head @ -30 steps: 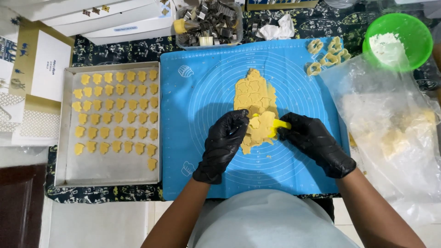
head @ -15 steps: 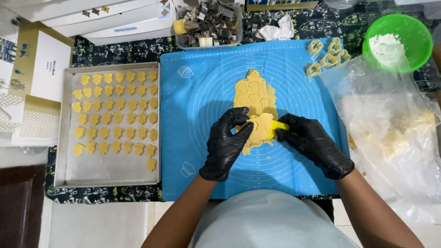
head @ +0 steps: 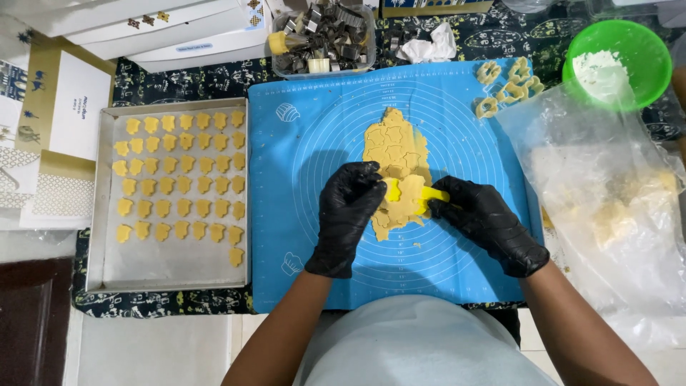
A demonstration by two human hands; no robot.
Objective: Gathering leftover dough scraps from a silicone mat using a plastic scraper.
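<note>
A flat sheet of yellow dough (head: 395,154), scored with cut shapes, lies on a blue silicone mat (head: 314,136). My right hand (head: 493,223), in a black glove, grips a yellow plastic scraper (head: 431,194) whose edge sits at the dough's lower part. My left hand (head: 348,211), also gloved in black, rests on the dough's left edge with its fingertips pinching a small cut piece of dough (head: 391,189). Both hands meet over the lower end of the sheet.
A metal baking tray (head: 171,268) at the left holds several rows of cut cookies. Dough scraps (head: 509,86) lie at the mat's top right by a green flour bowl (head: 616,61). A tub of metal cutters (head: 325,36) sits behind; a clear plastic bag (head: 614,207) lies right.
My left fingers have closed in on a cut piece at the dough's lower left while the scraper slid slightly under it. Both hands stay in nearly the same place.
</note>
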